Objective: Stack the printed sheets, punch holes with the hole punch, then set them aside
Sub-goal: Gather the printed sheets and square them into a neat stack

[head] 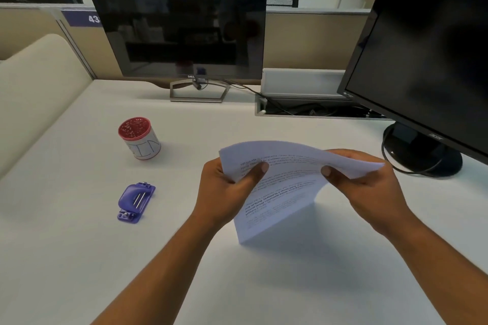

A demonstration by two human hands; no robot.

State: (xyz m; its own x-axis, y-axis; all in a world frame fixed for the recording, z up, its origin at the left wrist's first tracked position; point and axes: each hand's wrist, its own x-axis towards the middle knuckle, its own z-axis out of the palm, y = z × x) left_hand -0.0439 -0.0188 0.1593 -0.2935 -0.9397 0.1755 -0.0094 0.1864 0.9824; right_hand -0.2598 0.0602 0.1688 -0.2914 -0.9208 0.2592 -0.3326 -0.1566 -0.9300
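Both hands are closed on the printed sheets. My left hand pinches the left edge, thumb on the printed face. My right hand grips the right side, thumb on top. The stack stands on its bottom edge on the desk, with the top bowed over toward the monitors.

Risks, as I judge them:
- The sheets are bowed, not flat. If I loosen my grip to square them, the top may fan out and the edges won't line up, so the holes would land offset.
- Only the bottom edge touches the desk. On a smooth top it may skid as I tap it down.
- I'm gripping with the thumbs only at the upper half. A sheet at the back could slip out unnoticed; I can't see the back of the stack.
- The hole punch sits well apart to my left, so I need one hand free to fetch it. Holding the stack with one hand is where alignment could go.

Surface: a plain white desk, matte and mostly bare. A red-rimmed cup of clips sits beyond the punch.

Room: an office cubicle with beige partitions. A dark monitor stands ahead and a second monitor to the right, its cable looping near my right hand. There's an open cable tray between them. Plants show above the partition.
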